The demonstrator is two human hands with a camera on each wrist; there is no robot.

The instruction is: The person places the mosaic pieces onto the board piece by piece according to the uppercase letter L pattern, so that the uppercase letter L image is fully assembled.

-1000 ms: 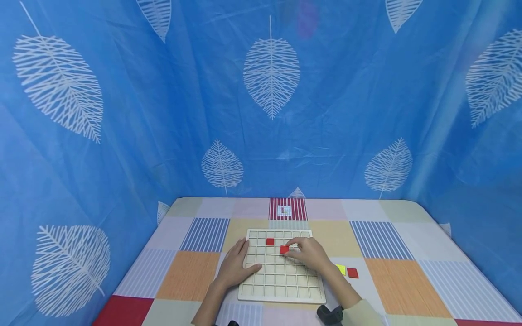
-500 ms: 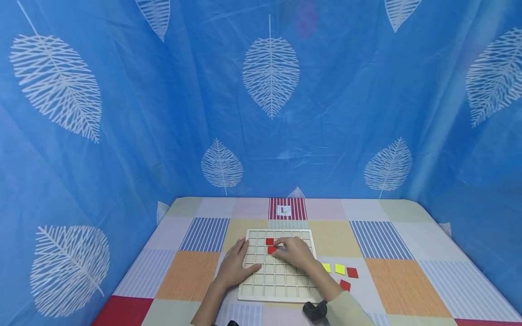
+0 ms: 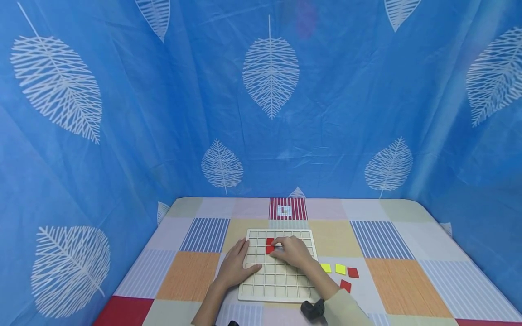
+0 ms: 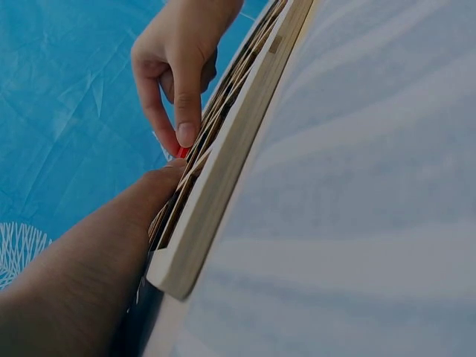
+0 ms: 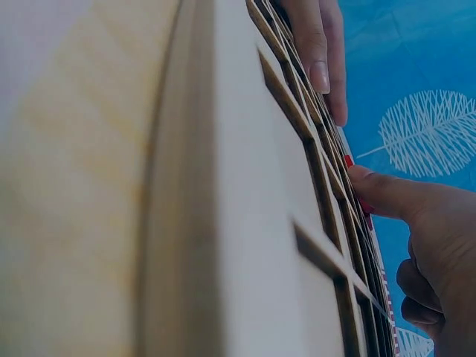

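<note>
A pale wooden grid board (image 3: 277, 292) lies on the table. Two red square tiles are on it, one directly behind the other: the far red tile (image 3: 270, 242) and the near red tile (image 3: 269, 250). My right hand (image 3: 295, 252) pinches the near tile between thumb and index finger, at a grid cell. In the right wrist view the thumb (image 5: 379, 190) touches the red edge. My left hand (image 3: 234, 268) rests along the board's left edge, fingers extended and thumb spread over the frame. Whether the near tile lies fully flat is hard to tell.
Right of the board lie two yellow tiles (image 3: 340, 269) and two loose red tiles (image 3: 352, 272), partly near my right forearm. A small printed pattern card (image 3: 284, 211) lies behind the board. A patchwork cloth (image 3: 391, 285) covers the table; a blue leaf-print curtain (image 3: 326, 113) surrounds it.
My right hand has moved left across the board with the red tile, bringing it right in front of the other red tile. The left hand has stayed put.
</note>
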